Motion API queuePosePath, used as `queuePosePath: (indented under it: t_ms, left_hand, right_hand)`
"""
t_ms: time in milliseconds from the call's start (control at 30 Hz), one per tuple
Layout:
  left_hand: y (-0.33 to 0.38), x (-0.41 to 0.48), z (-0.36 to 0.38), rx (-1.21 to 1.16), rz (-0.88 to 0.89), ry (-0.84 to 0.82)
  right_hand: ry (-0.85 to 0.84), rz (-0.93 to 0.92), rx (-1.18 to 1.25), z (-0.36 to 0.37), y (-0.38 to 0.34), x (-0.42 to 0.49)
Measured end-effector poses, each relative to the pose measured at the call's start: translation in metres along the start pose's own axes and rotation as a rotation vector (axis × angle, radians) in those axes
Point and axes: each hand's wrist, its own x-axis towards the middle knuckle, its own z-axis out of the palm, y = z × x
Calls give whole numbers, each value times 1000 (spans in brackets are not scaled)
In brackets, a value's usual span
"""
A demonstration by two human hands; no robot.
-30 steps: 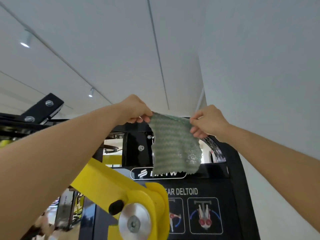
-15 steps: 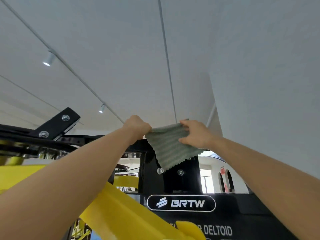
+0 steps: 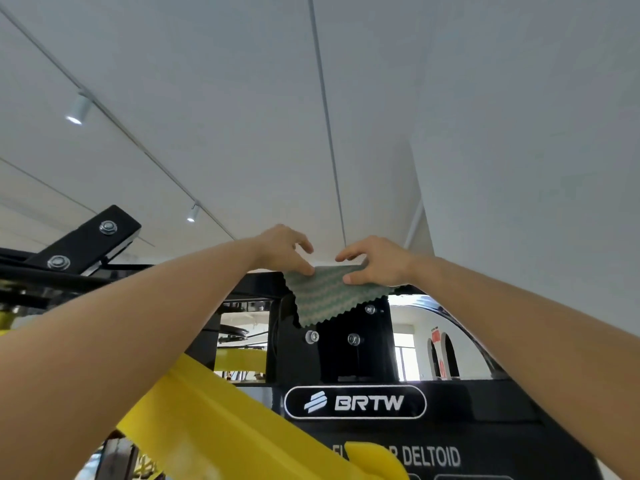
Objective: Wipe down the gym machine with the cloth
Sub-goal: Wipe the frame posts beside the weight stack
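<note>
A green cloth [image 3: 329,296] with a zigzag edge lies over the top edge of the black gym machine [image 3: 339,358] and hangs down its front. My left hand [image 3: 284,252] pinches the cloth's upper left corner with thumb and fingers. My right hand [image 3: 379,261] holds the upper right part, thumb on the front of the cloth and fingers curled over the top. Both arms reach up overhead. The top surface of the machine under the cloth is hidden from me.
A yellow lever arm [image 3: 221,410] crosses low left in front of the BRTW logo plate [image 3: 355,401]. A black bolted bracket [image 3: 86,244] juts out at the left. A white wall [image 3: 536,168] stands close on the right; track lights [image 3: 78,110] hang from the ceiling.
Both hands have lifted the cloth from hanging in front of the panel up onto the machine's top edge, and have come closer together. The view has tilted upward.
</note>
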Motion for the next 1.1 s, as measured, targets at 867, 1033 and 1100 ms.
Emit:
queuePosePath:
  t_ms: [867, 1033, 1100]
  left_hand:
    - [137, 18, 56, 343, 320, -76]
    - [160, 14, 72, 422, 379, -24]
    - [169, 13, 77, 437, 386, -10]
  right_hand:
    - [201, 145, -54, -45, 100, -120]
    - [255, 206, 62, -36, 125, -150]
    - [278, 224, 92, -31, 132, -161]
